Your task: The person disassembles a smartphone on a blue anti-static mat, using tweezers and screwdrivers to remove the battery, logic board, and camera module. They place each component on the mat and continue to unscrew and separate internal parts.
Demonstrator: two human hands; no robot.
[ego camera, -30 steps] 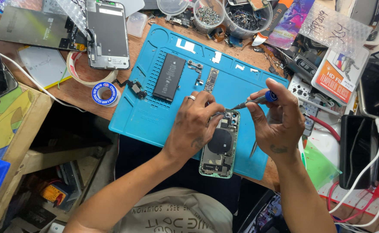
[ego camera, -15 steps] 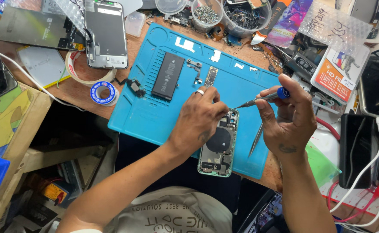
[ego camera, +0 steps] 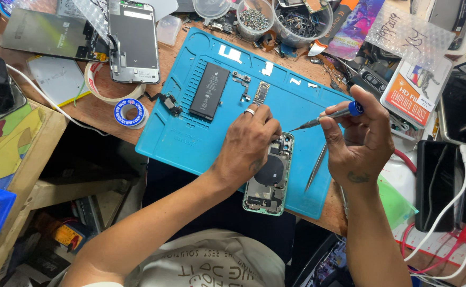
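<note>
The right hand has lifted its screwdriver off the phone.
The left hand presses curled fingers on the opened phone, lying on the blue mat.

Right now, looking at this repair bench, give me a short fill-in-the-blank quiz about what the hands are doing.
1. The right hand holds a ____ with a blue cap.
2. The left hand rests on the opened ____, which lies on the blue mat.
3. The black battery lies on the ____ mat.

Missing words: screwdriver; phone; blue
</note>
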